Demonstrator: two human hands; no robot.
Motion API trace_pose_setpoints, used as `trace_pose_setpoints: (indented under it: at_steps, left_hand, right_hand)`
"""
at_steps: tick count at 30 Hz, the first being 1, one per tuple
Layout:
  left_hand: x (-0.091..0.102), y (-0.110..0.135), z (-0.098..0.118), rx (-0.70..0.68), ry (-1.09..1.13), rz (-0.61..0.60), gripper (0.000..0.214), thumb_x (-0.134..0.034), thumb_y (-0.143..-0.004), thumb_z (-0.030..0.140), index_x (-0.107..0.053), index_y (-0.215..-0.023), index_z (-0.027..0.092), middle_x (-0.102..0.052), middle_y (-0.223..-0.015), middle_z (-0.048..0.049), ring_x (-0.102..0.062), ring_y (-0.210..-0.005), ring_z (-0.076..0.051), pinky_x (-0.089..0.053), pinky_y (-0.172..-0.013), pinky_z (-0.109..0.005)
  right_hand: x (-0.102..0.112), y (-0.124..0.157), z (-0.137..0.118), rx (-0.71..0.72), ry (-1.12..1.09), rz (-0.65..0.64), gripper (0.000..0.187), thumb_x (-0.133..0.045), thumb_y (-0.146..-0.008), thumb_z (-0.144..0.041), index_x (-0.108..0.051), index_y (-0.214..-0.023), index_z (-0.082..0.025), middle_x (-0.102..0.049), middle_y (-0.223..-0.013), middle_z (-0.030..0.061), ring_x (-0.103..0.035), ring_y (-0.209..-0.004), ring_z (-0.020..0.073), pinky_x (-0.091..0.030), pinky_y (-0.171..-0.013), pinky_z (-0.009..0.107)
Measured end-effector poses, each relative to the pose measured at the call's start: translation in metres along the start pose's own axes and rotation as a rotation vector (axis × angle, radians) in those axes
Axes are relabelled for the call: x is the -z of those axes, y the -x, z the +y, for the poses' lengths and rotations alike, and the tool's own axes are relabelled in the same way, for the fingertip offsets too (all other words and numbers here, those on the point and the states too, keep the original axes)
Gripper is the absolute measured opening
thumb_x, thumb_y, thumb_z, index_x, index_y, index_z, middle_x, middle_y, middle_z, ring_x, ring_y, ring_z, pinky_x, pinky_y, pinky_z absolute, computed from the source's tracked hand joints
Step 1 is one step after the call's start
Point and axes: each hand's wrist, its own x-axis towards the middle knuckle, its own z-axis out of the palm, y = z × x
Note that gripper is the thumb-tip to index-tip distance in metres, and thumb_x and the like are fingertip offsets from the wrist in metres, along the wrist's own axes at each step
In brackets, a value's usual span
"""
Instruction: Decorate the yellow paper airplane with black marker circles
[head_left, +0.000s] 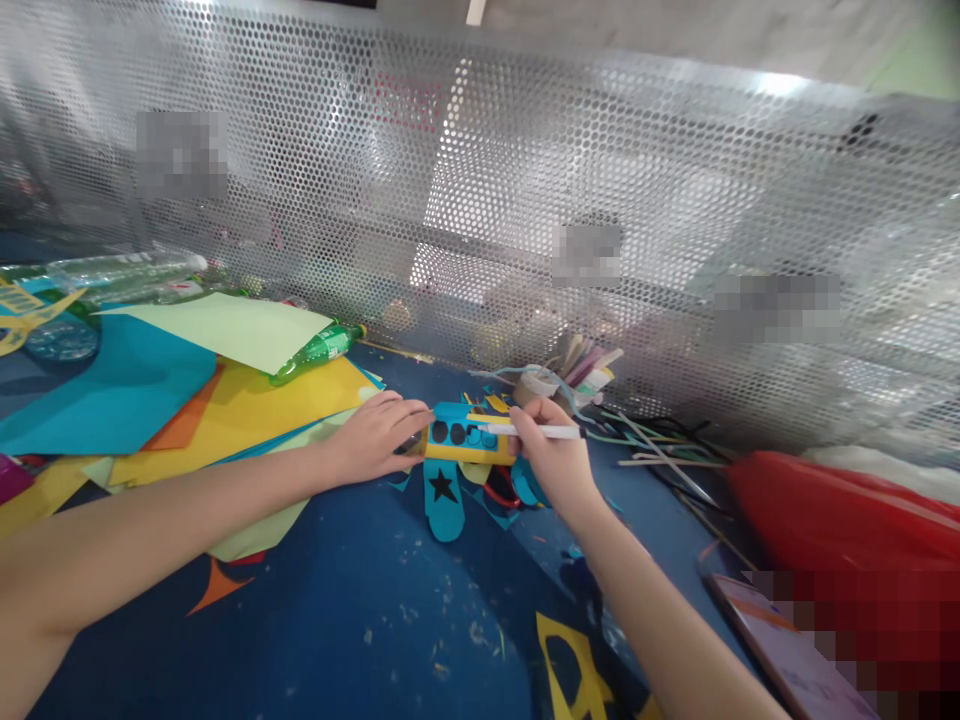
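A perforated metal panel (315,150) rises behind the blue table (337,620) where my hands are at work. To my right lies a red bundle (810,490); to my left, a blue paper sheet (150,380) and a pale green sheet (232,330) overlap others, with a green plastic bottle (322,350) just beyond. Between my hands, near the table's middle, is a yellow-and-blue craft model (469,450), one rounded blue flap marked with a black star (442,486). My left hand (386,435) is partly curled, fingers and thumb bracing its left end. My right hand (555,455) is closed around a slim white pen (559,432), tip over the model's blue strip, beside two black dots; contact I can't tell.
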Motion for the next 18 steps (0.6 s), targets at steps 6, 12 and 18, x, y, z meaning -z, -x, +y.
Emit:
trace_pose_setpoints:
  at_steps: [6, 12, 18]
  left_hand:
    - [0.0003, -0.0006, 0.0003, 0.007, 0.001, -0.01, 0.04, -0.057, -0.09, 0.037, -0.049, -0.122, 0.016, -0.06, -0.122, -0.0119, -0.057, -0.109, -0.026, -0.041, -0.097, -0.042]
    - [0.0001, -0.0001, 0.0003, 0.014, 0.011, -0.018, 0.04, -0.057, -0.09, 0.037, -0.049, -0.123, 0.016, -0.059, -0.123, -0.012, -0.056, -0.11, -0.026, -0.04, -0.099, -0.043]
    - [0.0008, -0.0004, 0.0006, 0.0, -0.004, -0.01, 0.04, -0.057, -0.09, 0.037, -0.048, -0.122, 0.015, -0.06, -0.122, -0.0125, -0.057, -0.109, -0.026, -0.041, -0.097, -0.043]
  right_hand:
    - [0.0002, 0.0008, 0.0011, -0.013, -0.018, -0.032, 0.028, -0.058, -0.078, -0.032, -0.044, -0.056, -0.023, -0.052, -0.041, -0.0051, -0.035, -0.039, 0.0098, -0.028, -0.044, 0.025]
    - [0.0, 0.001, 0.0008, -0.016, -0.008, -0.039, 0.028, -0.058, -0.078, -0.031, -0.044, -0.055, -0.023, -0.053, -0.042, -0.0047, -0.036, -0.039, 0.0102, -0.028, -0.044, 0.025]
    - [-0.0002, 0.0009, 0.0007, -0.018, -0.005, -0.037, 0.028, -0.058, -0.079, -0.031, -0.044, -0.056, -0.024, -0.053, -0.041, -0.0052, -0.037, -0.04, 0.0102, -0.029, -0.045, 0.025]
